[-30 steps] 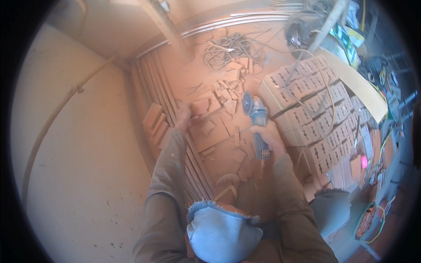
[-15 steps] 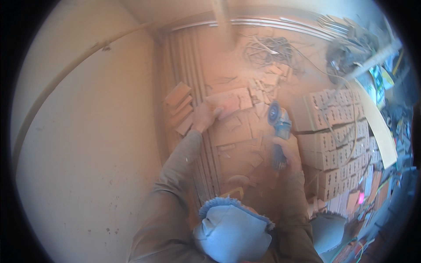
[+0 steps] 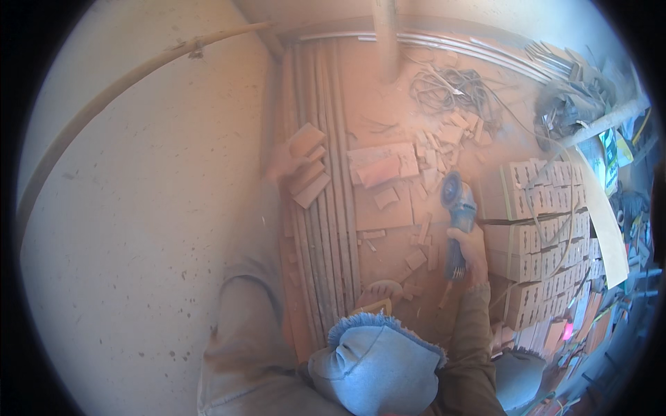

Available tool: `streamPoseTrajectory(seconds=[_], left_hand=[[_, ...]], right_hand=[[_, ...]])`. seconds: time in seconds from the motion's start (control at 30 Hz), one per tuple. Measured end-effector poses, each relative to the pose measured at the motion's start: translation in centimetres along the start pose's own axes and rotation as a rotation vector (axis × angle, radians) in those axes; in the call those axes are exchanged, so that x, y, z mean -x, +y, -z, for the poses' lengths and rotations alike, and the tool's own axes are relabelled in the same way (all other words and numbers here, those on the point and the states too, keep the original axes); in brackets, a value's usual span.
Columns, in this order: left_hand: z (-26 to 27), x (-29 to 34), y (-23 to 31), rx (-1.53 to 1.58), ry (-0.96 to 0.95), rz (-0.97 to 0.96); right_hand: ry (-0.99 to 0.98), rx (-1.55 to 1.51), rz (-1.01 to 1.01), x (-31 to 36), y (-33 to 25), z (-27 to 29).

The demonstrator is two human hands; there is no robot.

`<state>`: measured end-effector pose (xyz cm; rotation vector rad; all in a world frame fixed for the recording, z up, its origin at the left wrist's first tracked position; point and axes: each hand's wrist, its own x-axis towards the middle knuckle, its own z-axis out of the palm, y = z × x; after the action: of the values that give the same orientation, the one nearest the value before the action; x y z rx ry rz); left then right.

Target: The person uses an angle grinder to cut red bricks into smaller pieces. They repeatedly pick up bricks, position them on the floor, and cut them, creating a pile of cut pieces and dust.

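Observation:
My right hand [image 3: 473, 251] is wrapped round the body of a blue angle grinder [image 3: 461, 205]. The grinder's round disc [image 3: 451, 187] points away from me, above the dusty floor. At the left, my left hand [image 3: 283, 165] is smeared by motion beside a small stack of cut tile pieces [image 3: 309, 182]; its fingers are too blurred to read. Between my hands lies a flat pale tile [image 3: 364, 154], with a smaller reddish tile piece [image 3: 380, 171] on it.
Long pipes [image 3: 322, 208] run along the left beside a pale wall [image 3: 139, 208]. Broken tile scraps [image 3: 451, 135] and a coiled cable [image 3: 451, 90] lie farther off. Stacked tile boxes [image 3: 538, 243] stand at the right. A post [image 3: 386, 41] rises at the back. Dust hazes everything.
My left hand has gone from the pale tile leftward to the stacked pieces. The grinder stays in my right hand. The whole view has shifted slightly.

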<state>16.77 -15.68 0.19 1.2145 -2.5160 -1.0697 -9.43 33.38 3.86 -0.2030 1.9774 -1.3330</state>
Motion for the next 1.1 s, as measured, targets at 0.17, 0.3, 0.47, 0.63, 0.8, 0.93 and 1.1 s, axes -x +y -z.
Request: streamPoseTrajectory(seconds=[0.17,0.3,0.47,0.63,0.8,0.93,1.1], left_hand=[[1.8,3.3,9.7,-0.136,-0.043,0.013],[-1.1,8.3,18.2,0.067,-0.051,-0.051],[-11.5,7.6,11.9,-0.060,0.127,-0.271],[-12.9,7.2,11.4,-0.079,0.067,-0.248],[-12.7,6.2,11.0,-0.020,-0.024,-0.261],[-12.6,6.0,11.6,-0.010,-0.086,-0.277],[-12.4,6.6,9.6,0.046,-0.078,-0.270]], right_hand=[[-0.017,-0.046,0.007,0.5,-0.1,0.3],[0.009,-0.030,-0.003,0.5,-0.1,0.4],[-0.002,-0.017,-0.017,0.4,-0.3,0.1],[0.000,-0.032,0.014,0.6,-0.1,0.2],[-0.011,-0.022,-0.022,0.8,-0.2,0.0],[-0.023,-0.020,-0.017,0.4,0.5,-0.1],[-0.018,-0.056,-0.004,0.6,0.0,-0.2]])
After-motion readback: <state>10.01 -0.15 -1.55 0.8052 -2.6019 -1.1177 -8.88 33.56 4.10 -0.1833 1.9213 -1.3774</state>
